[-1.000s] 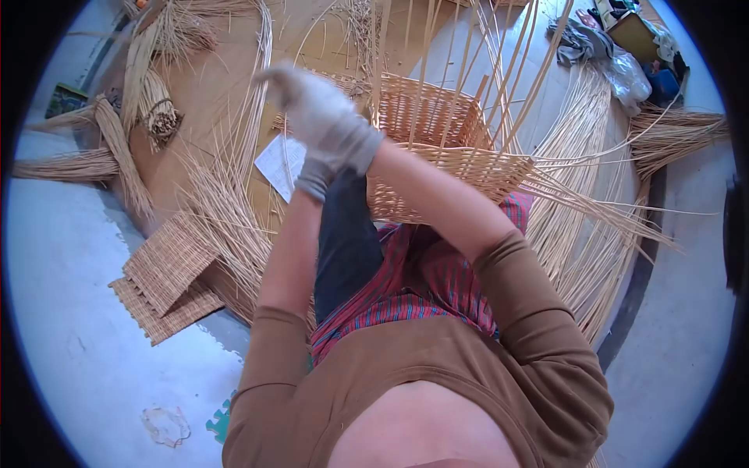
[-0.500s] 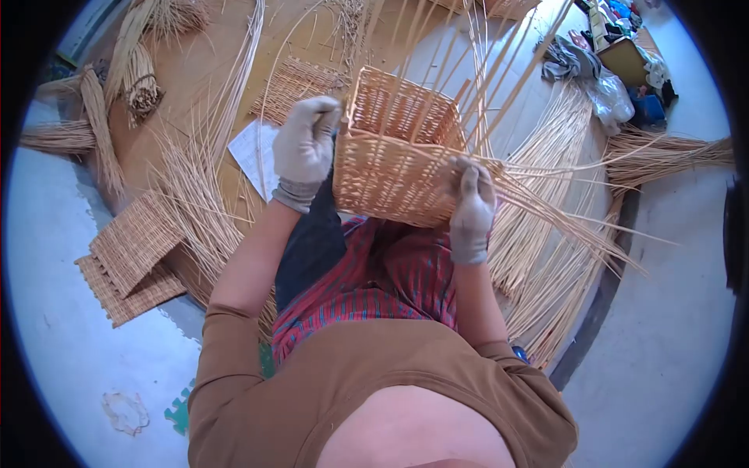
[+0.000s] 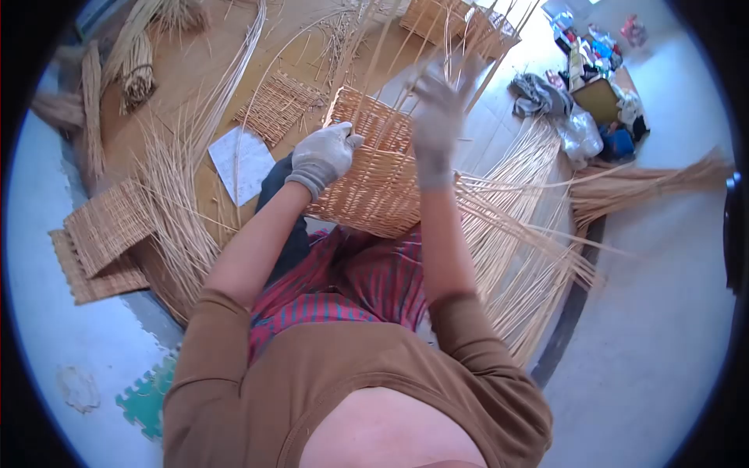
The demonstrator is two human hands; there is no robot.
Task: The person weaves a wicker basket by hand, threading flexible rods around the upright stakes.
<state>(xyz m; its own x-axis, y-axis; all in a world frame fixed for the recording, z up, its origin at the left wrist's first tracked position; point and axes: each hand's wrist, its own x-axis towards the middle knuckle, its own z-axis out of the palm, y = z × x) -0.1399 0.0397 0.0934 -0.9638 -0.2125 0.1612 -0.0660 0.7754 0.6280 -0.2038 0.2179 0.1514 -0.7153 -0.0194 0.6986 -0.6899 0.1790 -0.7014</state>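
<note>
A partly woven wicker basket (image 3: pixel 370 187) rests tilted over my lap, with long upright stakes (image 3: pixel 406 66) rising from its rim and more loose strands trailing off to the right. My left hand (image 3: pixel 324 154), in a pale glove, is closed on the basket's left rim, thumb on top. Raised above the right side of the basket, my gloved right hand (image 3: pixel 438 105) is blurred by motion among the stakes. Its fingers look spread, and I see nothing held in them.
Long loose strands (image 3: pixel 507 226) fan out at the right, others (image 3: pixel 175 210) at the left. Woven mats (image 3: pixel 113 226) lie at the left, another (image 3: pixel 277 105) beyond the white sheet (image 3: pixel 240 165). Baskets (image 3: pixel 437 19), a plastic bag (image 3: pixel 579 134) and tied bundles (image 3: pixel 139 78) lie farther off.
My right hand has left the basket's right side and risen among the stakes. My left hand has moved onto the rim. The whole view has shifted toward the right.
</note>
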